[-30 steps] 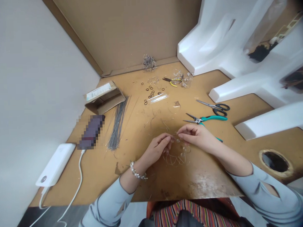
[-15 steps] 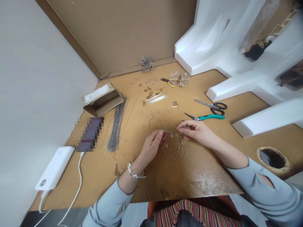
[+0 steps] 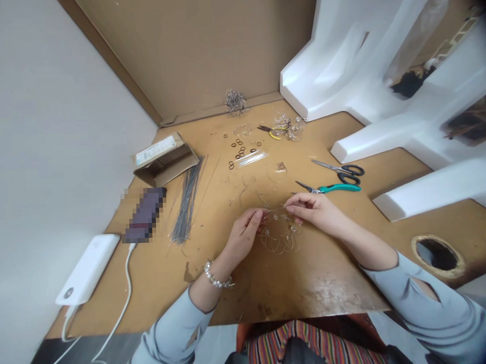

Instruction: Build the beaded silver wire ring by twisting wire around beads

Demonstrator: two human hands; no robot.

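Left hand (image 3: 240,236) and right hand (image 3: 318,214) fingertips on beaded wire frame (image 3: 279,233), grip unclear; teal-handled pliers (image 3: 341,187) farther right on desk (image 3: 333,264)

Scissors (image 3: 338,168) lie behind pliers (image 3: 327,188) right of the wire tangle (image 3: 279,236), with apparently a wire bundle (image 3: 187,202) to its left

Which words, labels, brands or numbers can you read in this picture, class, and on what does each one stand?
White label on the cardboard box: print too small to read.
Round mark on the white power bank: too blurred to read.
No word, brand or number can be read anywhere.
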